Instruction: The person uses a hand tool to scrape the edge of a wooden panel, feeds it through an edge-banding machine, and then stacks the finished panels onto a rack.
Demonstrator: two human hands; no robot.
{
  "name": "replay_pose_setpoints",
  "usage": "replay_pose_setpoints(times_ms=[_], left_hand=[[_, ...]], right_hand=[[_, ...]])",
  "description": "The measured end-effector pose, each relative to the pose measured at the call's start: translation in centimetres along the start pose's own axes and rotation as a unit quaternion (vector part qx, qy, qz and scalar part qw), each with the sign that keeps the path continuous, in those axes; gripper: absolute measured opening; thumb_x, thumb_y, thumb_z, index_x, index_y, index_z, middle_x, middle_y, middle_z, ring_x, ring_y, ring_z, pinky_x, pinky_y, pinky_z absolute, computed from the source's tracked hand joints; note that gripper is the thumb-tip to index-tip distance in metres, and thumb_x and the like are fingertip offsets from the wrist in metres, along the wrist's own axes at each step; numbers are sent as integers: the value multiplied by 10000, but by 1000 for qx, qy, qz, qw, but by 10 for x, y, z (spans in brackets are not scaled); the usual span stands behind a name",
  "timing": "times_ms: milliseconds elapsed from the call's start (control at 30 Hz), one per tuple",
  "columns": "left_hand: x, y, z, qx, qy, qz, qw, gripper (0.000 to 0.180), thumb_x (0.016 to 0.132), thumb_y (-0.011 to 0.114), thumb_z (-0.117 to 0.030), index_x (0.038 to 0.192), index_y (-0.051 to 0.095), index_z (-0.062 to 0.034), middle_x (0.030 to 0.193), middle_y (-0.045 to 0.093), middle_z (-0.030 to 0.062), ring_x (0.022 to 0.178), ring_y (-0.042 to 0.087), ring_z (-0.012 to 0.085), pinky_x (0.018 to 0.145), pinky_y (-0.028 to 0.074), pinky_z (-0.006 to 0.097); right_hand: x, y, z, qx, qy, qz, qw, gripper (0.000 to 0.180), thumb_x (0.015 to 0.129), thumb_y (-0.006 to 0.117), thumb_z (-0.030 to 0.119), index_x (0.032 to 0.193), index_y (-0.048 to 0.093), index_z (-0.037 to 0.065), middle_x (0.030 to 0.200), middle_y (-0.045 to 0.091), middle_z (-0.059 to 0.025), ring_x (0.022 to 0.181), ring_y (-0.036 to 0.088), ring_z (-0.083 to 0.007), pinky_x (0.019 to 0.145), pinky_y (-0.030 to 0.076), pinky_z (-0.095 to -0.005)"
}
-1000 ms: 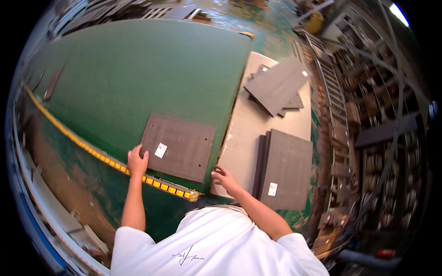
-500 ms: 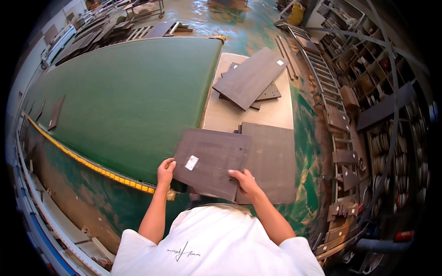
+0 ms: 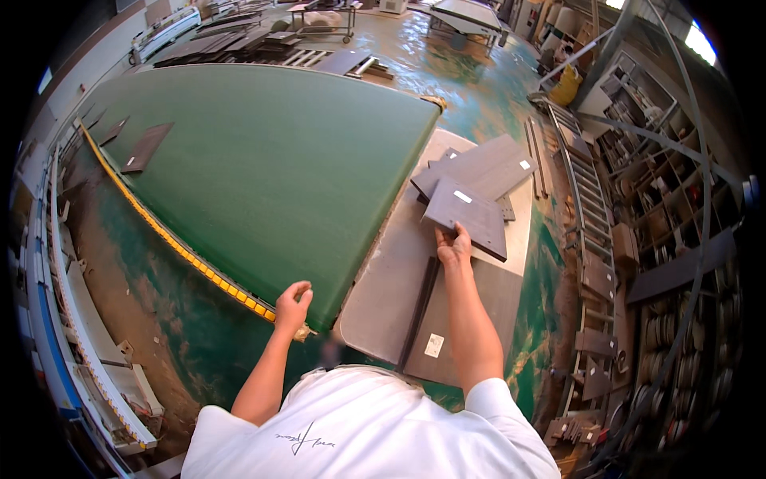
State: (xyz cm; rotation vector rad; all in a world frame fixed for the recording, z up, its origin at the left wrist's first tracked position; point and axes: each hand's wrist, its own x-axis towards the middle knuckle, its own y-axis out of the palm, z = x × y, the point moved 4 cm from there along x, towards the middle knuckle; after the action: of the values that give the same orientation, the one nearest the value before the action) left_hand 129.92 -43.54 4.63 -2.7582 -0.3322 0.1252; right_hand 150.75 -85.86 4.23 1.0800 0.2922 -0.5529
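My right hand [image 3: 455,246] grips the near edge of a dark brown flat panel [image 3: 471,209] with a small white label. It holds the panel over a loose pile of similar brown panels [image 3: 501,156], overlapping them in view; whether they touch I cannot tell. Nothing is in my left hand [image 3: 294,305], which hovers by the near corner of a green conveyor belt [image 3: 255,176] with its fingers loosely curled and the thumb apart. Between my arms, a pale table [image 3: 383,303] carries larger brown panels [image 3: 491,303], one bearing a white label.
Several brown panels [image 3: 148,148] lie at the belt's far left. A yellow segmented strip [image 3: 199,267] edges the belt. On the right runs a roller rack [image 3: 586,191] with panels along it, beside crowded shelving [image 3: 662,184]. Farther back stands a wheeled trolley [image 3: 327,17].
The labelled panel, held in both hands before, has moved right and away to the pile in my right hand alone. My left hand has let go. The view has shifted.
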Motion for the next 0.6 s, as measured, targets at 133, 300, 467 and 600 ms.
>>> replay_pose_setpoints(times_ms=[133, 300, 467, 600], left_hand=[[-9, -46, 31, 102, 39, -72, 991, 250, 914, 708, -166, 1125, 726, -34, 1096, 748, 104, 1070, 684, 276, 958, 528, 392], [-10, -55, 33, 167, 102, -116, 974, 191, 876, 709, -135, 1053, 729, -66, 1032, 742, 79, 1044, 662, 292, 950, 504, 426], [-8, -44, 35, 280, 146, -186, 930, 119, 858, 697, -141, 970, 726, -117, 945, 735, 35, 950, 658, 250, 937, 442, 415], [-7, -42, 37, 306, 129, -203, 921, 88, 861, 678, -151, 934, 723, -128, 902, 732, 29, 898, 651, 243, 914, 435, 410]], right_hand=[[33, 67, 10, -86, 42, 116, 989, 364, 1079, 435, 183, 1350, 449, -59, 1369, 589, -198, 1223, 640, -354, 964, 611, -455], [15, 45, -6, -220, 53, 188, 956, 445, 1067, 490, 255, 1397, 457, -43, 1292, 644, -181, 1106, 681, -325, 858, 606, -390], [-98, -35, -36, -394, 9, 89, 915, 322, 1040, 582, 260, 1257, 606, 24, 1008, 732, -137, 840, 721, -245, 646, 586, -326], [-151, -112, -20, -412, -10, 37, 910, 316, 1039, 604, 336, 996, 630, 24, 794, 681, -99, 657, 666, -198, 524, 516, -306]])
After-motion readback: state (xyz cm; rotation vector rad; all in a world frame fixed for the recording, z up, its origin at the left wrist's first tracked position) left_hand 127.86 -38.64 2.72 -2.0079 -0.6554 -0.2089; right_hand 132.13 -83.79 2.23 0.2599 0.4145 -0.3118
